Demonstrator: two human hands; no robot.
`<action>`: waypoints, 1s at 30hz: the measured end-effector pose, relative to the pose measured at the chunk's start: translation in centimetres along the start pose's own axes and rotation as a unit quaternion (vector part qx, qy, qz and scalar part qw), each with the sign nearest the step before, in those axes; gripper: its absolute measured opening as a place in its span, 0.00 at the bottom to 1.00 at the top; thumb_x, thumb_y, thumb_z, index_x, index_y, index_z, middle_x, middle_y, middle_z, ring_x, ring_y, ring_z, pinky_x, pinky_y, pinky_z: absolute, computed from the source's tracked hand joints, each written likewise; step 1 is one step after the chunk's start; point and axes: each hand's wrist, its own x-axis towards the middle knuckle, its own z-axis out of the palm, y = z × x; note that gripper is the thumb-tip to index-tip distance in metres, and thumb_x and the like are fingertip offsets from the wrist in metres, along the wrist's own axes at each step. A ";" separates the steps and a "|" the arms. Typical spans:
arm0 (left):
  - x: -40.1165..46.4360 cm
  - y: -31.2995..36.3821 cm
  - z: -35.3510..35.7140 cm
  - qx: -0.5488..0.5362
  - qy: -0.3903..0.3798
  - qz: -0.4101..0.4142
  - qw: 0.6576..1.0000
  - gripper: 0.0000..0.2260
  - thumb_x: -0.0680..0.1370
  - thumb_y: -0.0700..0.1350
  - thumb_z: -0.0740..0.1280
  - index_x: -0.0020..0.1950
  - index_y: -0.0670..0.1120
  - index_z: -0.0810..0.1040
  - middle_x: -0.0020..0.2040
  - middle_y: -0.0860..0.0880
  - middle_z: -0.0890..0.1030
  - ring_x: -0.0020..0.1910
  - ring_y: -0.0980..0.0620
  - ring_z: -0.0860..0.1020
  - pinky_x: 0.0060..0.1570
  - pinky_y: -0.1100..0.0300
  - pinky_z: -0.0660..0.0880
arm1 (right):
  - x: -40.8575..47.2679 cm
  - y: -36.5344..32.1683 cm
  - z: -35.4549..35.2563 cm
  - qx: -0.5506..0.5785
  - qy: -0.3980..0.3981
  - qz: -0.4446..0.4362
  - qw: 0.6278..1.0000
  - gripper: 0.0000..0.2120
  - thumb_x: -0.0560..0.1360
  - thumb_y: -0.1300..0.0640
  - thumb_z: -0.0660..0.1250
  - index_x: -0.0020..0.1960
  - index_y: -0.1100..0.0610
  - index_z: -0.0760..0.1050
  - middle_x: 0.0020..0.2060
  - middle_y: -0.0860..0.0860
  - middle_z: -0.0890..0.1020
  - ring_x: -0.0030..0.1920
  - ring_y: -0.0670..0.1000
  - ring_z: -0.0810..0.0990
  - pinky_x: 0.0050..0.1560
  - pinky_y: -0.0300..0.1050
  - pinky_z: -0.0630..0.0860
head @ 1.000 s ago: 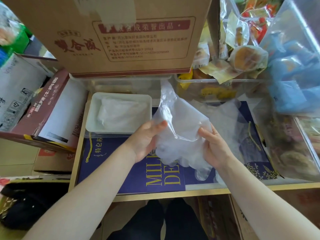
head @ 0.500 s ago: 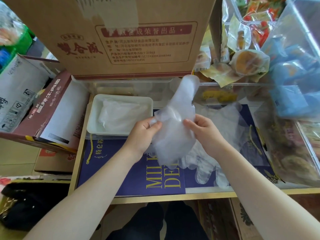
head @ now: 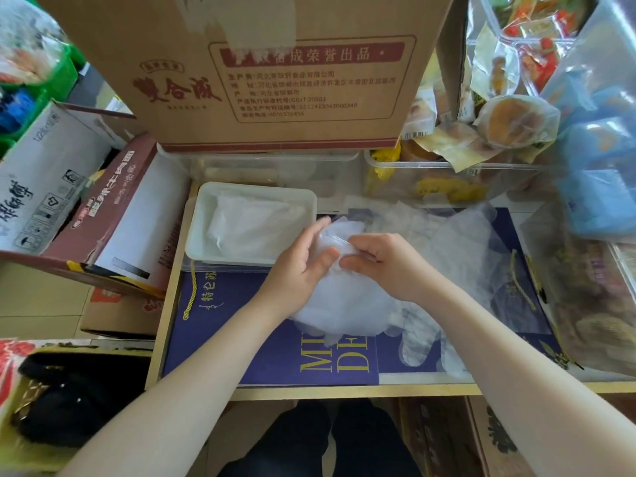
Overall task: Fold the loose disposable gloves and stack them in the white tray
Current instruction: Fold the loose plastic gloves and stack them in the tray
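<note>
Two bare hands meet over a navy gift box (head: 261, 352) with gold lettering, both pinching the same translucent disposable glove (head: 344, 304). Left hand (head: 296, 270) has its fingers closed on the glove's upper edge from the left, thumb pressed against the plastic; right hand (head: 382, 259) is curled over the top edge, fingertips clamping the film just beside the left thumb. Below the hands the glove hangs bunched and rumpled, its lower part resting on the box lid. More loose gloves (head: 444, 242) lie spread flat to the right on the same lid. Just beside the left hand, at the back left, sits the white tray (head: 196, 232), holding a layer of folded gloves (head: 254, 225). Behind the tray stands a large cardboard carton (head: 275, 80) with red printing, resting on a clear plastic bin (head: 261, 166).
</note>
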 end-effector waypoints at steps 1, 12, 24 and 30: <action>-0.1 -0.3 -0.3 -0.034 0.004 -0.008 0.999 0.24 0.75 0.59 0.65 0.68 0.50 0.69 0.62 0.57 0.76 0.60 0.60 0.73 0.59 0.68 0.68 | 0.2 -0.2 0.1 0.003 -0.006 -0.001 1.000 0.19 0.74 0.59 0.68 0.30 0.55 0.62 0.26 0.47 0.62 0.28 0.46 0.60 0.29 0.39 0.57; 1.4 -2.6 -8.2 -0.098 0.240 -0.141 0.956 0.17 0.77 0.50 0.65 0.37 0.38 0.71 0.36 0.42 0.75 0.36 0.48 0.73 0.38 0.53 0.70 | 4.1 -1.1 2.7 0.152 -0.059 0.112 0.980 0.04 0.72 0.60 0.71 0.40 0.58 0.76 0.33 0.50 0.77 0.34 0.49 0.73 0.36 0.44 0.69; 8.4 -6.8 -12.7 0.237 0.259 -0.169 0.921 0.16 0.81 0.52 0.57 0.45 0.40 0.73 0.43 0.40 0.77 0.44 0.40 0.75 0.41 0.56 0.66 | 11.9 -2.1 8.0 0.026 0.089 0.116 0.989 0.33 0.73 0.60 0.69 0.72 0.54 0.55 0.58 0.56 0.72 0.50 0.56 0.75 0.44 0.43 0.67; 6.9 -6.2 -11.4 0.543 0.169 -0.084 0.818 0.22 0.75 0.49 0.67 0.64 0.39 0.69 0.57 0.40 0.75 0.56 0.40 0.73 0.49 0.51 0.70 | 13.1 -1.2 9.2 -0.083 0.062 0.132 0.986 0.16 0.76 0.66 0.61 0.62 0.59 0.65 0.60 0.57 0.65 0.41 0.56 0.74 0.41 0.44 0.68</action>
